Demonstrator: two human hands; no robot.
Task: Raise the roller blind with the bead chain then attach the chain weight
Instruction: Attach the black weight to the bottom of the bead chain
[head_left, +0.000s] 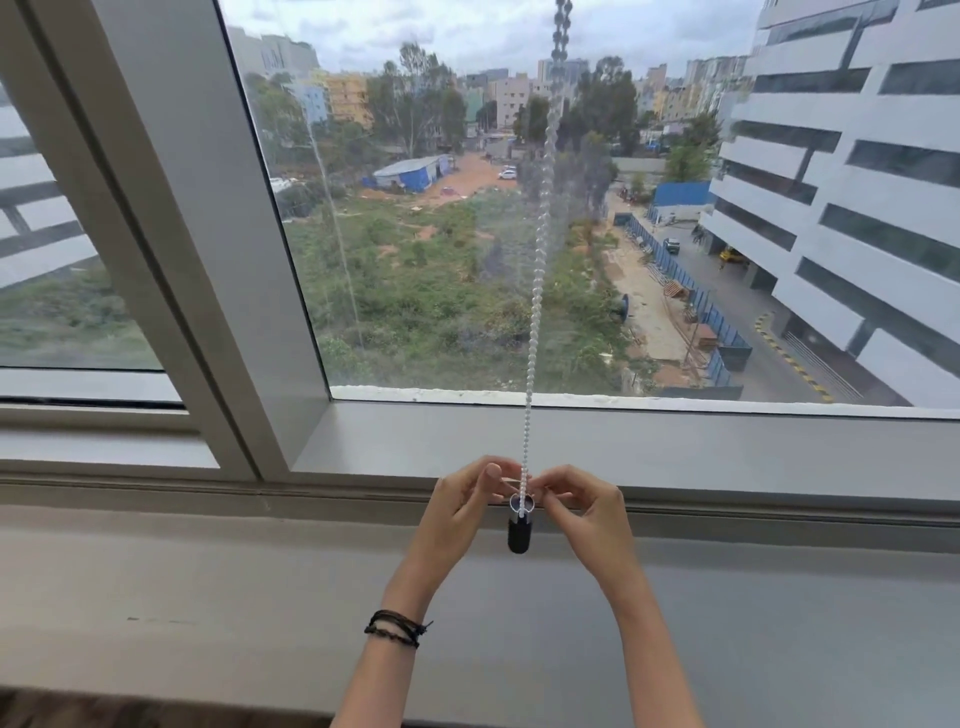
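Both hands are up close together right in front of the window sill (571, 441), near the middle of its front edge. The left hand (457, 512) has its fingers curled in, thumb and forefinger pinched at the bead chain (537, 291) just above its bottom loop. The right hand (582, 512) is doing the same from the other side, fingertips pinched on the chain at about the same height, the rest of the fingers loosely folded. There's a stack of dark cord bracelets (396, 629) on the left wrist.

Right below the fingertips the black chain weight (518, 535) hangs upright from the loop, a small capsule-shaped thing with a clear top part where the beads go in. Can't make out any brand or writing on it, too small.

The white chain runs straight up from there, past the sill and across the glass (467, 208) to the top edge. Outside: a scrubby green lot, a white office block on the right.
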